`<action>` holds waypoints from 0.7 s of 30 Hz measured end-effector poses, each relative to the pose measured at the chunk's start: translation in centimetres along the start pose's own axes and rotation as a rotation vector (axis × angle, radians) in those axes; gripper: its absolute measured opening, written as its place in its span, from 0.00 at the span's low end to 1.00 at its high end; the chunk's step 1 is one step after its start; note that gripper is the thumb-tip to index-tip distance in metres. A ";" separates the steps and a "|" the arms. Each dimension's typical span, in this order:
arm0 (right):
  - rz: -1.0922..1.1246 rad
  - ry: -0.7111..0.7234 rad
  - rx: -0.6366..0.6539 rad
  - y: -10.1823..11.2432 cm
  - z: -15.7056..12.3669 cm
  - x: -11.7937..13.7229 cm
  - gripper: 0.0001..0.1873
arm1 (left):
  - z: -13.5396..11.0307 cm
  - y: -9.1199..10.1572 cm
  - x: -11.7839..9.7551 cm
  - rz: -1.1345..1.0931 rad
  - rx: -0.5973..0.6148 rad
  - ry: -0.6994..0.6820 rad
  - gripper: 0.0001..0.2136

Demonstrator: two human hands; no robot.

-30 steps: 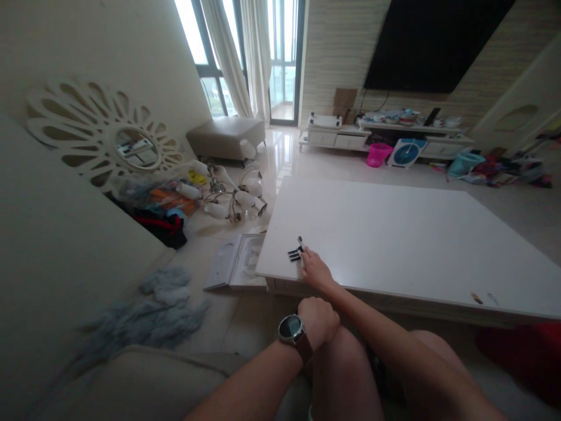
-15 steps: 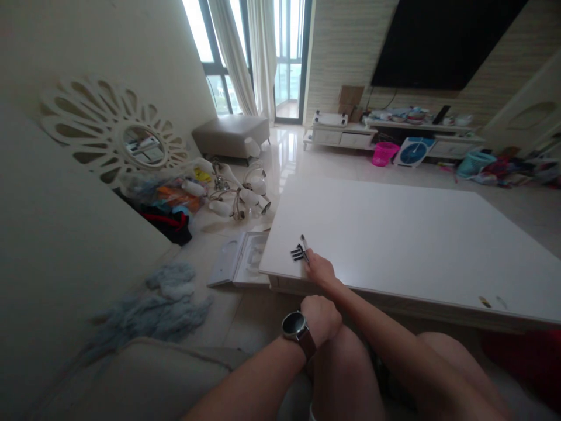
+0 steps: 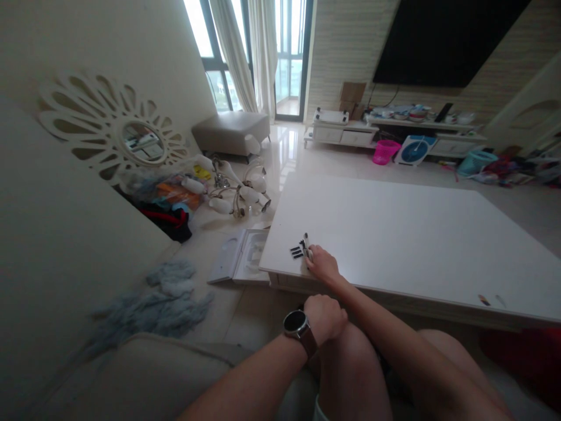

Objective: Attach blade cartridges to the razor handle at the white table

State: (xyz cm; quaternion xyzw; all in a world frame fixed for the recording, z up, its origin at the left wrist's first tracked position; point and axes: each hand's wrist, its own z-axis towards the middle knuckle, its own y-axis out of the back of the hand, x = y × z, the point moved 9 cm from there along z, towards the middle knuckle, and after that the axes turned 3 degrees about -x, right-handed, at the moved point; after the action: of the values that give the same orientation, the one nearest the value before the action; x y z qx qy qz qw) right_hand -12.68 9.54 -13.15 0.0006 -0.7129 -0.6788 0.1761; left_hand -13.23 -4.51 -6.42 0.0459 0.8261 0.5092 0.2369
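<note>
My right hand (image 3: 323,264) reaches over the near left corner of the white coffee table (image 3: 372,228). Its fingers are closed round a small slender pale-and-dark object (image 3: 306,238), whose kind I cannot make out. Just left of the fingertips, several short black strips (image 3: 296,252) lie side by side on the tabletop. My left hand (image 3: 325,318), with a round-faced watch (image 3: 295,321) on its wrist, rests on my knee. Its fingers are curled and partly hidden, with nothing visible in them.
An open white box (image 3: 250,257) lies on the floor by the table's left end. Behind it is a chandelier (image 3: 239,196) with white shades. A small brown item (image 3: 484,300) sits near the table's front edge at right. Grey fluffy cloth (image 3: 170,298) lies at left.
The slender object in my right hand has turned more upright and shows further beyond the fingers, with a pale part now visible by the fingertips. My left hand has shifted slightly right.
</note>
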 end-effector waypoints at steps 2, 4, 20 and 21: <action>0.011 0.148 -0.048 0.6 -0.1 1.6 0.15 | 0.0 -0.2 -0.2 -0.027 -0.010 -0.003 0.23; 0.018 0.303 -0.036 0.5 -0.6 3.2 0.14 | 0.0 -0.1 -0.1 -0.009 -0.018 0.006 0.22; 0.224 0.423 -0.011 4.5 -4.7 2.6 0.14 | 0.0 0.4 0.7 0.074 0.051 0.054 0.18; 0.204 0.446 0.040 5.1 -5.7 1.9 0.12 | 0.0 0.4 0.6 0.075 0.055 0.053 0.18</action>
State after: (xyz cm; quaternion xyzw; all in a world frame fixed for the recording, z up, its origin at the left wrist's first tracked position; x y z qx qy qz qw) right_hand -11.74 3.94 -7.61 0.0818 -0.6662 -0.6262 0.3968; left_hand -13.87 -4.12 -6.28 0.0699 0.8434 0.4960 0.1945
